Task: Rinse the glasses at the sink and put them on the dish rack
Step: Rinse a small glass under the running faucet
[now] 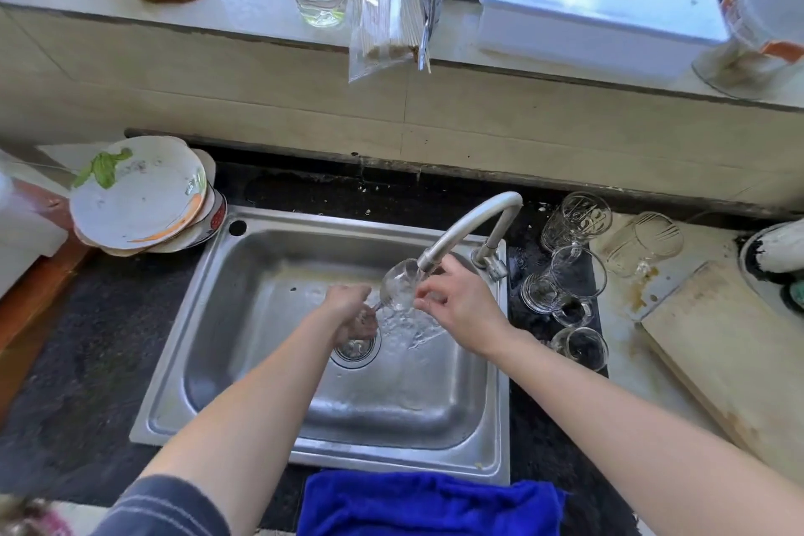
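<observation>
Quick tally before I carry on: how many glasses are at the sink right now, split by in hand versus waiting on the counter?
Glass in hand under the tap: 1
Glasses on the counter right of the sink: 5
Total: 6

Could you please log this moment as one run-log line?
phase: rinsing | left hand: holds stemmed glass | right hand: on bowl | faucet: running | rack: unseen

Brushed steel sink (269, 274), clear glass (398, 285), fuzzy blue cloth (426, 505).
</observation>
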